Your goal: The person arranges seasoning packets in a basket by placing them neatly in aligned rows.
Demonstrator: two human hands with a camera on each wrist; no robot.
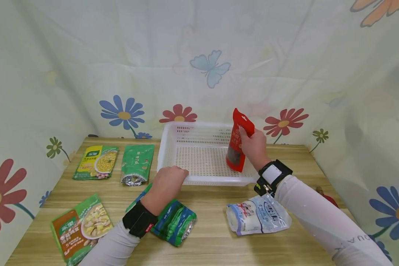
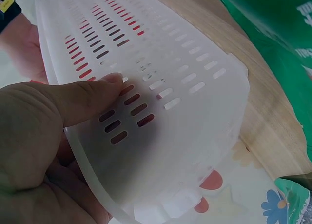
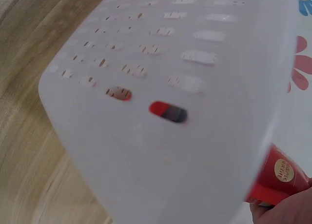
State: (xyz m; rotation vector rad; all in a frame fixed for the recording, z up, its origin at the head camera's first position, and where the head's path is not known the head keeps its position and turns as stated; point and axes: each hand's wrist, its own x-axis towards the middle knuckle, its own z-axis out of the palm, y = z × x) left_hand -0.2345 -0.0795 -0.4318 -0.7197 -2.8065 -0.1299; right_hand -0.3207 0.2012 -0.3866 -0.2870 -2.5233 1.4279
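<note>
We see the right hand (image 1: 254,146) curled round the upper part of a red pouch (image 1: 238,142), holding it upright inside the white perforated basket (image 1: 186,129), near the basket's right end — its lower end is at or close to the basket floor, though we cannot tell whether it touches. The left hand (image 1: 167,181) grips the basket's near rim at the left corner; in the left wrist view the thumb (image 2: 83,99) presses flat on the outside of the slotted wall, with the other fingers hidden behind the plastic.

The basket sits toward the far edge of the counter (image 1: 212,207), just short of the flowered curtain (image 1: 199,55) that closes in the back and both sides. Bare wood runs along the near edge and between the packets. Toward the left edge lie a yellow-green packet (image 1: 97,162), a green packet (image 1: 137,163) and an orange-green packet (image 1: 81,229); a blue-green packet (image 1: 174,221) lies partly under the left forearm, and a white packet (image 1: 257,218) lies near the right forearm.

The right wrist view is blurred — mostly basket wall, with the pouch's red corner (image 3: 280,177) at the lower right. Something red (image 1: 327,199) behind the right sleeve is too covered to make out.
</note>
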